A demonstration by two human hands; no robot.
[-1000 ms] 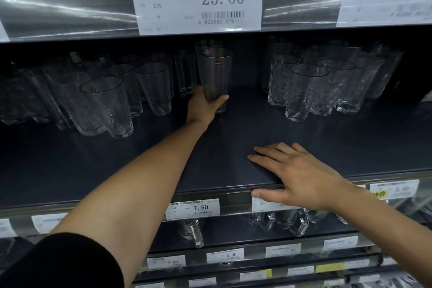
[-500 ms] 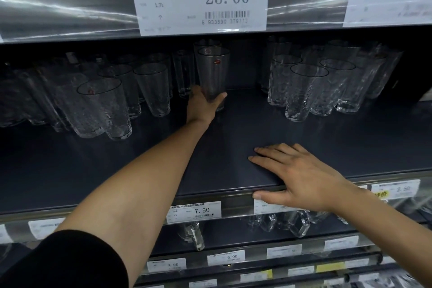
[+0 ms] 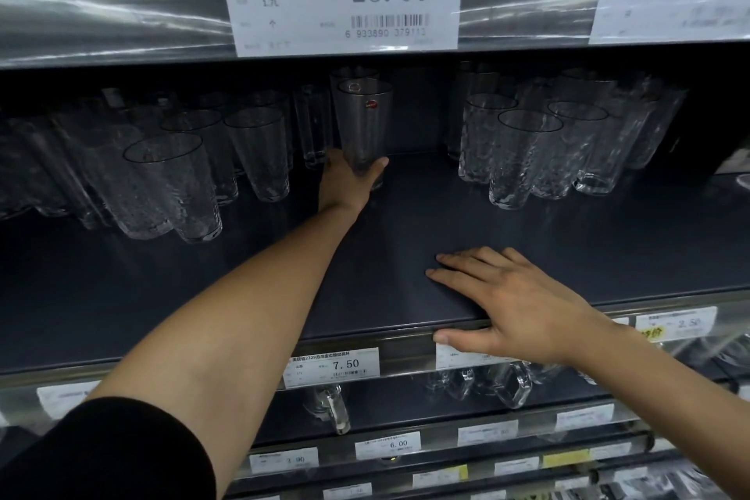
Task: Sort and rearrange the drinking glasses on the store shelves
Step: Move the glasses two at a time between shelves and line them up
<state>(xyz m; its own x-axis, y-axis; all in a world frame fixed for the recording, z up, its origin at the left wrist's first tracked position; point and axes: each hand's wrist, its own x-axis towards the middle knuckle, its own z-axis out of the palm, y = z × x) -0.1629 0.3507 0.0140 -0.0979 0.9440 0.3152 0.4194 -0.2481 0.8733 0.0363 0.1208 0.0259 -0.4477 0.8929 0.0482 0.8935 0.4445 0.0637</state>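
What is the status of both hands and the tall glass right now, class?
Left hand gripping tall clear smooth glass with red sticker near its base. Right hand flat on dark shelf edge. Nothing obstructing.

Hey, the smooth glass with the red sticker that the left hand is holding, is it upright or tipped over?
Upright. The smooth glass stands rim-up, the left hand wrapped around its base at the back of the shelf.

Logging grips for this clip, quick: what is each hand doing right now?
Left hand: closed around the base of a smooth tall glass.
Right hand: open, flat on the shelf edge, holding nothing.
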